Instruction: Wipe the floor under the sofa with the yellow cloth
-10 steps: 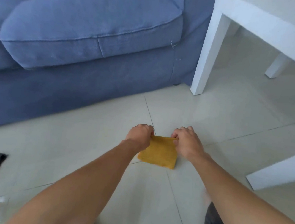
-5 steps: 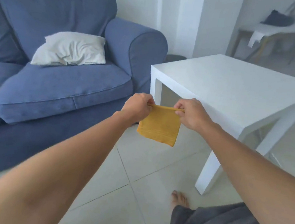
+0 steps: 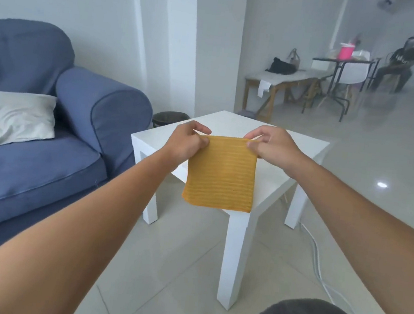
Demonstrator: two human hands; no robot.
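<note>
Both my left hand point(image 3: 185, 142) and right hand point(image 3: 271, 147) pinch the yellow cloth point(image 3: 220, 174) mid-frame, top corners. Next, I'd say, down under the sofa point(image 3: 43, 163), lower left.

Pale glossy floor tiles point(image 3: 178, 252) run through the room, with a light glare at 3 o'clock. A square white side table point(image 3: 303, 153) stands at centre. At 9 o'clock a white crumpled pillow point(image 3: 10, 117) lies on blue upholstery. Plain white walls point(image 3: 88, 11) and a white pillar point(image 3: 179, 36) rise at 12 o'clock. At 2 o'clock stand a wooden bench point(image 3: 283, 77) and a dark folding table point(image 3: 342, 61).
</note>
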